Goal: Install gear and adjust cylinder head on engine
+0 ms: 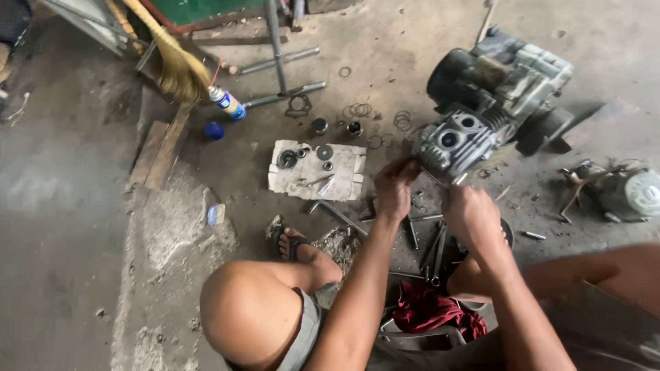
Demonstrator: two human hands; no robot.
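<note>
A grey motorcycle engine (495,103) lies on the concrete floor, its cylinder head (450,143) turned toward me. My left hand (395,187) is at the lower left corner of the head, fingers pinched together on something small that I cannot make out. My right hand (471,213) is just below the head, closed around a thin metal part or tool near its lower edge. Both forearms reach forward from the bottom of the view. My bent left knee (240,312) and sandalled foot (292,242) are below left.
A piece of white cardboard (347,172) holds gears and washers. Wrenches (433,251) lie between my legs beside a red rag (433,309). A spray can (227,103), blue cap (214,130), broom (175,65), loose rings (357,110) and another engine part (629,192) lie around.
</note>
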